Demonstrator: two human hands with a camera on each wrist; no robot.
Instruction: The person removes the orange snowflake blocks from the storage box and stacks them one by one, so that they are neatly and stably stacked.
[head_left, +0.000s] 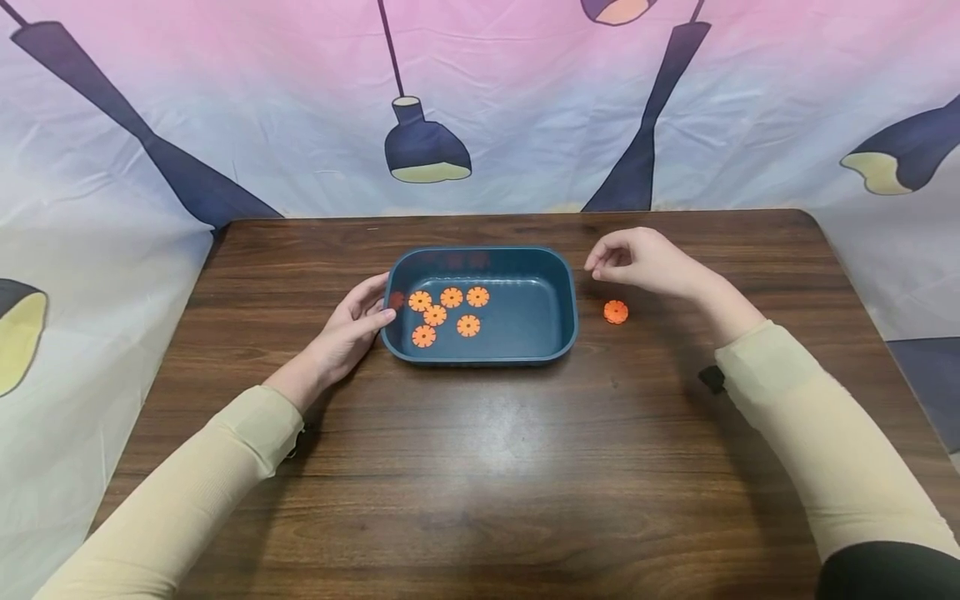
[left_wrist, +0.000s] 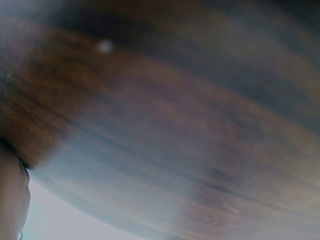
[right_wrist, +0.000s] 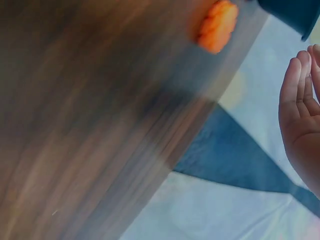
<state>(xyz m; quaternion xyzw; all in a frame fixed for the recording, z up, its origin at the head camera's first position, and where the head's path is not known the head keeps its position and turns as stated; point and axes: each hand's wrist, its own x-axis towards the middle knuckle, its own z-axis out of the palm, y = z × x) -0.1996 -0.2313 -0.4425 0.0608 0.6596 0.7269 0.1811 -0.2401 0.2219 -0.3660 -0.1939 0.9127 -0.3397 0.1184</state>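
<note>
A dark blue rectangular tub [head_left: 517, 333] stands on the table, with several orange notched discs [head_left: 468, 326] lying flat on its bottom, mostly toward the left. At the tub's left end my left hand [head_left: 347, 333] grips the wall, thumb over the rim and fingers along the outside. My right hand [head_left: 643, 262] is held above the table just right of the tub, fingers loosely bent, nothing visible between them. Below it lies a small orange pile of notched discs [head_left: 616, 312], also in the right wrist view as an orange stack [right_wrist: 218, 27]; its count cannot be told.
The brown wood-grain table [head_left: 480, 467] carries the tub and the loose discs. Behind its far edge hangs a cloth [head_left: 525, 108] printed with lamps. The left wrist view shows mostly blurred table top.
</note>
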